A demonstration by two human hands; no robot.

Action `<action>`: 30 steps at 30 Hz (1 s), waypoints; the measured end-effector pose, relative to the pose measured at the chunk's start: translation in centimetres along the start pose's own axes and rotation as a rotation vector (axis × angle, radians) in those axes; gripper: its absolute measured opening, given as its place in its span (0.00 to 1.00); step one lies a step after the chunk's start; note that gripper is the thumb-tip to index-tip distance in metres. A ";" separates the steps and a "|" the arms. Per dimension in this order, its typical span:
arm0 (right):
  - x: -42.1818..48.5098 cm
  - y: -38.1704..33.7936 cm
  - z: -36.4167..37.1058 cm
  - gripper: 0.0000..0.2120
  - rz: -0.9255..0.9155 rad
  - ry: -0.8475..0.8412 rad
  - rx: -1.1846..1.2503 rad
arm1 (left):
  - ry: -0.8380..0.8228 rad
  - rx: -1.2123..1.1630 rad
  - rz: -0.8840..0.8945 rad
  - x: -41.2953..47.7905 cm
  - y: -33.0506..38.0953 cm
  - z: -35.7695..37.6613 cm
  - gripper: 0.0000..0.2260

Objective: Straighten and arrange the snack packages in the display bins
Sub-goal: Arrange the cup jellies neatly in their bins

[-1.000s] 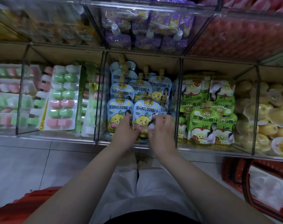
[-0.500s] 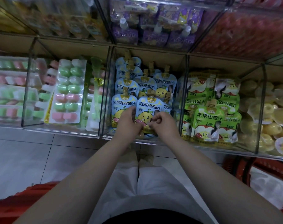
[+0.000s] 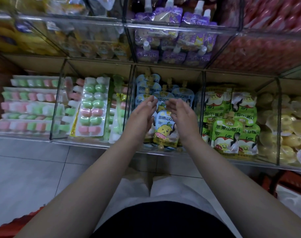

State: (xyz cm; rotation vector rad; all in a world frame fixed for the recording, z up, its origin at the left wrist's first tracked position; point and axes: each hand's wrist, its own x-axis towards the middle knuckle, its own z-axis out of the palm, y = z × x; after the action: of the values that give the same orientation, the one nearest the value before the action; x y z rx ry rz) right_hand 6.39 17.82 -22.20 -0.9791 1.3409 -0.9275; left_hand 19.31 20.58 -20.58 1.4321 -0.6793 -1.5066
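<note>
Blue juice pouches (image 3: 166,129) are stacked in the middle bin (image 3: 204,100), front one upright. They're flanked by left hand (image 3: 142,115) & right hand (image 3: 182,117), both flat-fingered, nothing gripped. If pressed unevenly, rear pouches could be tipped or shoved crooked.

I am letting go of the front pouch (image 3: 165,130). My left hand (image 3: 142,117) and right hand (image 3: 183,117), which were pinching at its lower part a moment ago, are lifting away with fingers straightening and palms facing each other on either side of the blue stack. The pouch is now showing its whole face, standing upright at the front of the bin (image 3: 202,93), and I am looking higher, so more of the upper shelf (image 3: 180,30) is coming into view.
</note>
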 end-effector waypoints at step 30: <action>-1.2 -5.4 14.1 0.14 -0.112 -0.029 0.103 | -0.105 -0.092 0.128 0.9 8.3 -12.0 0.19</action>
State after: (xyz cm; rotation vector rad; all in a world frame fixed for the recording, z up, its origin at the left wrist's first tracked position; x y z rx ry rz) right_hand 20.55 17.55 -16.85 -0.9919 1.2113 -1.0525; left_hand 33.00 18.60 -15.80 1.2248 -0.7416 -1.5004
